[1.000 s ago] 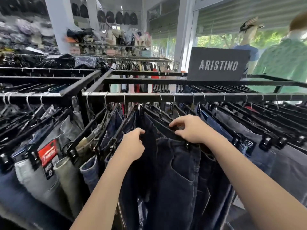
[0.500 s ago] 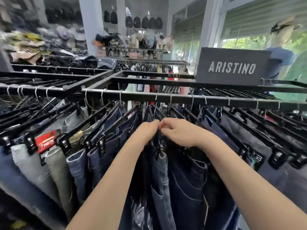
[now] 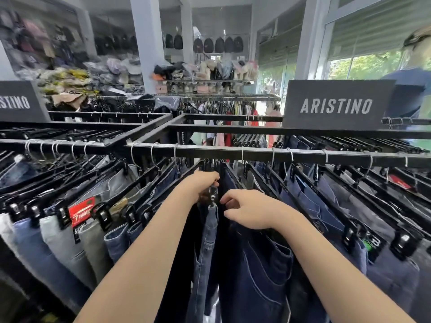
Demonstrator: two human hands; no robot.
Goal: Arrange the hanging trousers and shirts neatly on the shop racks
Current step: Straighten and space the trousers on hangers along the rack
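Observation:
Jeans hang on black clip hangers along a black rack rail (image 3: 256, 155). My left hand (image 3: 200, 186) grips the black clip hanger (image 3: 212, 194) of a mid-blue pair of jeans (image 3: 206, 248) at the middle of the rail. My right hand (image 3: 249, 209) hovers just right of that hanger with fingers loosely curled, over a dark navy pair of jeans (image 3: 258, 271); I cannot tell whether it touches the cloth. Grey and light-blue trousers (image 3: 70, 238) hang to the left, dark blue and grey ones (image 3: 349, 220) to the right.
Two dark ARISTINO signs (image 3: 335, 106) stand on the rack tops. A second rail (image 3: 58, 145) joins at the left. Behind are shirt racks (image 3: 221, 106), shelves of folded goods, a pillar (image 3: 145, 43) and mannequins (image 3: 412, 89) by the window at right.
The view has shifted left and down a little. My hands, close together half a second ago, have parted: the left keeps the hanger, the right has drawn back to the right.

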